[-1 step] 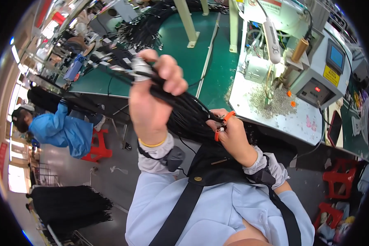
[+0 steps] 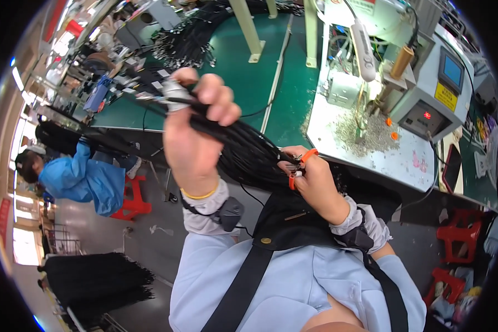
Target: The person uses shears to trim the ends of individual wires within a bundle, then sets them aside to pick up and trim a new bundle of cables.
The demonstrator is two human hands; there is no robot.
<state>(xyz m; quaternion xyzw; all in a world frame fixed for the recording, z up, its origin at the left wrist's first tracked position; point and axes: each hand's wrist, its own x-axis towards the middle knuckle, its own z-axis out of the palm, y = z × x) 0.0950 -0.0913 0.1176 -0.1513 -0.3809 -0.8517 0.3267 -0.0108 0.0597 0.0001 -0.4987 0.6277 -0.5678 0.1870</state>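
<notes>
A thick bundle of black cables (image 2: 246, 145) stretches between my two hands above my lap. My left hand (image 2: 196, 133), its thumb wrapped in silver-grey tape (image 2: 175, 95), closes round the bundle's upper part. Beyond that hand, cable ends with pale tips reach toward the bench's left side. My right hand (image 2: 316, 185) wears orange bands (image 2: 310, 155) on its fingers and pinches the near end of the bundle, where small metallic ends show. A black apron (image 2: 293, 213) lies under the cables.
On the green bench (image 2: 249, 77) stands a machine with a screen (image 2: 452, 72), beside a white board (image 2: 409, 166) scattered with small metal bits. Another pile of cables (image 2: 185, 47) lies at the back. A co-worker in blue (image 2: 74, 177) sits left; black cables hang on a rack (image 2: 97, 279).
My left hand has shifted slightly to the left with the cable bundle in its grip. My right hand has barely moved and keeps its hold.
</notes>
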